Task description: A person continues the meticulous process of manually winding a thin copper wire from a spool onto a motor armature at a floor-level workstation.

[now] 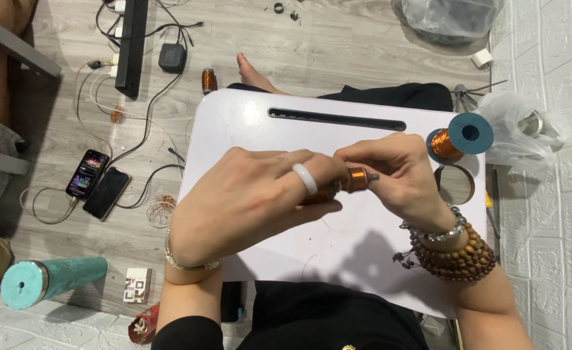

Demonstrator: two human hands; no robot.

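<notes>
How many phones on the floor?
2, side by side left of the white lap table: one phone with a lit screen, one dark-screened phone beside it. More could be hidden out of frame.

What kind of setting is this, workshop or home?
Most likely a home floor used as a makeshift workbench: a white lap desk over the person's legs, wood-look flooring with a power strip and two charging phones, and a copper wire spool.

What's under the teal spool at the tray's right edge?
The teal spool of copper wire rests on the white lap tray, beside its round cup hole. The surface directly beneath the spool is hidden.
</notes>
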